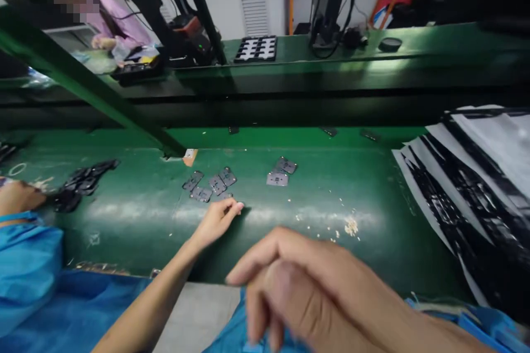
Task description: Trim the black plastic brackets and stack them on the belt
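Note:
My left hand (219,222) is low over the green work surface (136,226), its thumb and fingers closed together. A small dark edge shows by the fingertips, but I cannot make out what it is. Just behind these fingers lies a group of thin dark plates (217,184) with cut-outs, one partly covered by the hand. Two more plates (277,178) overlap farther right. Large and blurred in the foreground, my right hand (314,287) has curled fingers with the thumb against them; whatever they hold, if anything, is hidden. Beyond it is a pile of tiny pale pieces (351,226).
Sheets with black strips (459,193) are stacked at the right. A slanted green post (95,91) crosses the left side. Black parts (83,182) lie near a co-worker's hand (19,197) and blue sleeve (28,253). Another person in pink (124,25) is across the bench.

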`<move>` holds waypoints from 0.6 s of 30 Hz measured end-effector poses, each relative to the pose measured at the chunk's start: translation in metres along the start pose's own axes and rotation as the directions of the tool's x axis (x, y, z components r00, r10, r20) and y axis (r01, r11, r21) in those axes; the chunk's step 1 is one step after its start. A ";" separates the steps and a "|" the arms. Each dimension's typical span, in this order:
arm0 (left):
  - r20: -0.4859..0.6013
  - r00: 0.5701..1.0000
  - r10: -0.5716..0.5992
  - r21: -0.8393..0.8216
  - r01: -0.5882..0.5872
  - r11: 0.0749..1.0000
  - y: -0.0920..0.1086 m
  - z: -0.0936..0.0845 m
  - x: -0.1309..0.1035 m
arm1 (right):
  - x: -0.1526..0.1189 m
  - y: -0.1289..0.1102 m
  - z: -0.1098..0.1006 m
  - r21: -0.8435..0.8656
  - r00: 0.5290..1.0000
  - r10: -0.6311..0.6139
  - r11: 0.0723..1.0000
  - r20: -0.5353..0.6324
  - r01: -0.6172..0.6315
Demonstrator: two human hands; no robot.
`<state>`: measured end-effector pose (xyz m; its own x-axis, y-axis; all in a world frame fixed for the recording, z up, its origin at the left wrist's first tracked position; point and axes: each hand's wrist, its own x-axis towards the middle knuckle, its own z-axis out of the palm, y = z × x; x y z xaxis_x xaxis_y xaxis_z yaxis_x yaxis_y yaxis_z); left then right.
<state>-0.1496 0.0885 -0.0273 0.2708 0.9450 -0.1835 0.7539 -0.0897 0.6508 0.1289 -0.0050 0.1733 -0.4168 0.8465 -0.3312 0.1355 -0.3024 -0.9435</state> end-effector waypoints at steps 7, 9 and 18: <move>0.127 0.991 0.045 -0.009 -0.044 0.999 -0.003 -0.006 0.006 | 0.158 0.082 -0.091 -0.694 0.922 -0.092 0.687 -0.375 -0.214; 0.142 0.988 0.057 0.007 -0.058 0.998 -0.001 -0.007 0.012 | 0.193 0.102 -0.099 -0.738 0.915 -0.105 0.630 -0.389 -0.241; 0.101 0.994 0.050 0.124 -0.062 0.990 0.025 0.009 0.060 | 0.246 0.112 -0.073 -0.856 0.958 -0.034 0.458 -0.285 -0.239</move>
<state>-0.1088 0.1405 -0.0288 0.3672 0.9027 -0.2243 0.8039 -0.1867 0.5647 0.1068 0.2016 -0.0148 -0.1473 0.9460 -0.2888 0.9312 0.0342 -0.3629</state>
